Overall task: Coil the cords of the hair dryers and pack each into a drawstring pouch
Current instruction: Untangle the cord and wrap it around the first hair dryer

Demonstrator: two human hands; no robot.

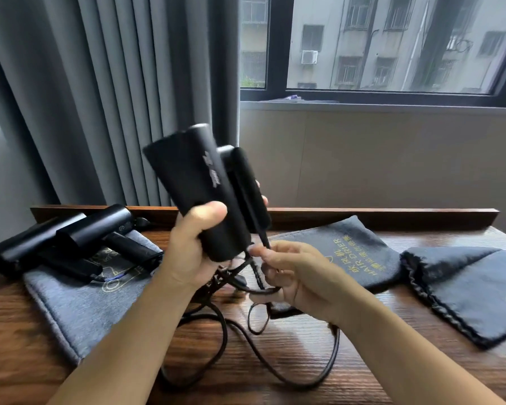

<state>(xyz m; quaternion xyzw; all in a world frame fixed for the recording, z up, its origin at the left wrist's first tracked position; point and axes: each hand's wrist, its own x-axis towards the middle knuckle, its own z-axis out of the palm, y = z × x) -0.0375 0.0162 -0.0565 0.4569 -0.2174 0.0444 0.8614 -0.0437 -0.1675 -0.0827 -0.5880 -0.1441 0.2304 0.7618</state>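
The left hand (187, 252) grips a folded black hair dryer (199, 194) up above the wooden table (319, 361). The right hand (292, 273) pinches its black cord (275, 372), which loops down onto the table. Two more hair dryers (70, 244) lie on a grey pouch (82, 305) at the left.

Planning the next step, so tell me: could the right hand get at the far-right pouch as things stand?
Probably not at once: the right hand pinches the cord. The table between it and the pouch lies bare, so after letting go, likely yes.

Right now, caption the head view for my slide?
Left hand grips folded hair dryer; right hand pinches its loose cord.
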